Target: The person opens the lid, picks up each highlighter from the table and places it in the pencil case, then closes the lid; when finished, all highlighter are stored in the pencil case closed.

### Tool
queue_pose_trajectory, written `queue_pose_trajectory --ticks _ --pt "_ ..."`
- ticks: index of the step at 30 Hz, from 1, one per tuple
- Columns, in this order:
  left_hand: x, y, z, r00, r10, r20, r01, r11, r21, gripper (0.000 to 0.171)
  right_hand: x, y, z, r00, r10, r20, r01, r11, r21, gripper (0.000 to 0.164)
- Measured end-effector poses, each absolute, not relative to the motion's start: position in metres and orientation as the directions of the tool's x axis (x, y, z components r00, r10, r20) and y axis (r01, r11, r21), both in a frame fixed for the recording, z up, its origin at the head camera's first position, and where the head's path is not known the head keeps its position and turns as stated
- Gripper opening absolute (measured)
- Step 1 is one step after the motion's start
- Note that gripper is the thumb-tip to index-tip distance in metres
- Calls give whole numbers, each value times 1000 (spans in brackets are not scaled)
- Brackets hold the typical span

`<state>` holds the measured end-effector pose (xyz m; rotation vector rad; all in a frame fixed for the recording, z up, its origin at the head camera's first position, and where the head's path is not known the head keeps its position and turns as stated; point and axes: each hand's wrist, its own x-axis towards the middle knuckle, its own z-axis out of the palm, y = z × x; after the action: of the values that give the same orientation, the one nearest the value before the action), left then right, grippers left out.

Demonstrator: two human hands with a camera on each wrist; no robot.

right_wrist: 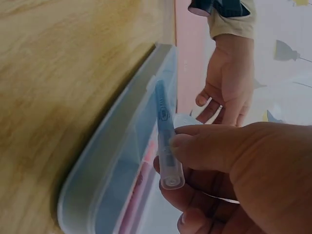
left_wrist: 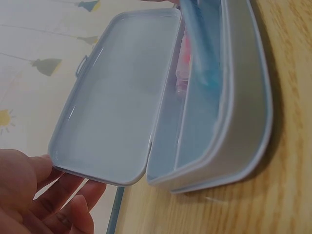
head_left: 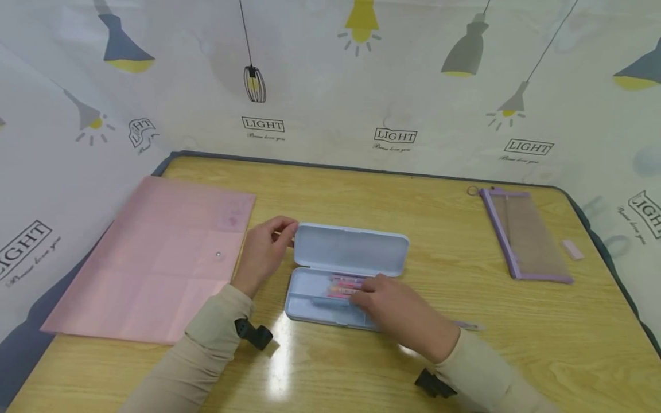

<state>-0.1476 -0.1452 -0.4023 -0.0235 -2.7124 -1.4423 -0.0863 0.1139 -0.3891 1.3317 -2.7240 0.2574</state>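
A light blue pencil case (head_left: 296, 310) lies on the table with its lid (head_left: 351, 249) raised. My left hand (head_left: 264, 249) pinches the lid's left corner, thumb at the edge and fingers behind, as the left wrist view (left_wrist: 48, 195) shows. Over the case's front compartment, my right hand (head_left: 400, 312) holds a blue marker (right_wrist: 165, 117) with a clear cap between thumb and fingers. Several pink and purple pens (head_left: 343, 285) lie in the back compartment, partly hidden by the right hand. A thin divider separates the two compartments.
At the left lies a pink folder (head_left: 155, 258) with a snap button. A purple-edged mesh zip pouch (head_left: 532, 235) is at the right, beside a small pink eraser-like block (head_left: 572, 249). Part of a pale slim object (head_left: 469, 326) shows behind the right wrist.
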Motion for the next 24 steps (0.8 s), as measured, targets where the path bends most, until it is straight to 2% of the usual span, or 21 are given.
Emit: queue_pose_trajectory --ticks 6,14,24 --pt "-147 -145 -401 -998 -23 61 38 555 831 26 -87 106 -397 -573 -793 206 -819 564 -108 11" --pt "-147 -145 -401 -998 -26 53 30 549 835 25 -87 91 -410 -573 -775 267 -816 569 -100 8" --pt "-147 -145 -402 -998 -27 56 33 546 837 25 -84 85 -417 -579 -796 174 -811 585 -21 11"
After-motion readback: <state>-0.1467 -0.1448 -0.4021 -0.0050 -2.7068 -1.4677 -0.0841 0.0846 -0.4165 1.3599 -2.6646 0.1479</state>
